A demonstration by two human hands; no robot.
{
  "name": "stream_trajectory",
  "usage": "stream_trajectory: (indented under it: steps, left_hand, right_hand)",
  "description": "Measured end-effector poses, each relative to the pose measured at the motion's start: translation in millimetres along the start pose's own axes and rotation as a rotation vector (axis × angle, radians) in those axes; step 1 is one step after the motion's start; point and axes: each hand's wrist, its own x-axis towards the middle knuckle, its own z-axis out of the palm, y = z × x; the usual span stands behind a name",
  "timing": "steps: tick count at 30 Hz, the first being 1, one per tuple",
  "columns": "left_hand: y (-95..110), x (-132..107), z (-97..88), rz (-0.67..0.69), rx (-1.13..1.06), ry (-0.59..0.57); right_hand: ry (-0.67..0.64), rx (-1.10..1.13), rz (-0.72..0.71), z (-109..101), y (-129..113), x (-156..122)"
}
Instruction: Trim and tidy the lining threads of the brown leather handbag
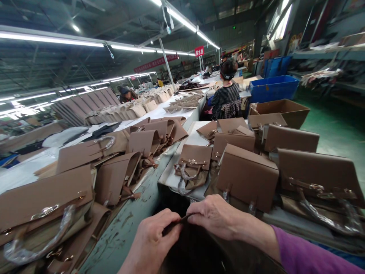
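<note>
My left hand [155, 239] is closed, thumb against fingers, on one end of a thin dark brown strip [184, 219]. My right hand [218, 217] pinches the same strip close by, so the two hands nearly meet above my dark lap. Whether the strip is a strap or the edge of a larger piece, I cannot tell. Just beyond my right hand stands a large brown handbag [248, 175]. A smaller brown handbag [196, 154], its handles wrapped in clear plastic, sits on the white table ahead.
On the left bench [125, 232] lie several brown handbags, one large handbag [48, 198] nearest. Another handbag [316, 171] stands at right. Farther off are a seated person in a striped top [226, 99], a brown bin [293, 110] and a blue bin [273, 87].
</note>
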Motion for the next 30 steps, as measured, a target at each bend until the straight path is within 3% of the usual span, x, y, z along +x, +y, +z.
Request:
stream_trajectory:
  steps: [5, 11, 19, 26, 30]
  left_hand:
    - [7, 9, 0.9, -0.067, -0.085, -0.004]
    - [4, 6, -5.2, -0.228, -0.240, -0.072]
    - [-13, -33, -4.3, -0.022, 0.124, 0.097]
    - [-23, -37, 4.3, 0.228, 0.502, 0.253]
    - [-20, -39, 4.1, 0.193, 0.601, 0.244]
  right_hand:
    - [-0.021, 0.094, 0.024, 0, -2, 3]
    - [-0.069, 0.042, 0.070, -2, -7, 7]
    - [-0.031, 0.028, 0.068, 0, -3, 7]
    - [-0.018, -0.010, 0.078, 2, -1, 7]
    - [-0.030, -0.033, 0.080, 4, -5, 7]
